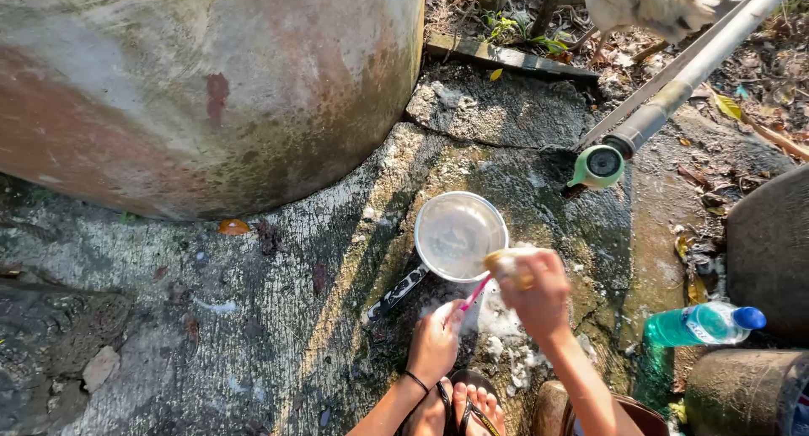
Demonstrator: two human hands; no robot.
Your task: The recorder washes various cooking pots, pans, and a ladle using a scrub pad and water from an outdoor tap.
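On the wet concrete slab, the pan lies with its dark handle pointing down-left, away from both hands. The left hand sits just below the pan, fingers closed around a pink stick, perhaps a brush handle. The right hand is at the pan's lower right rim, fingers curled on a yellowish sponge. Foam lies between them.
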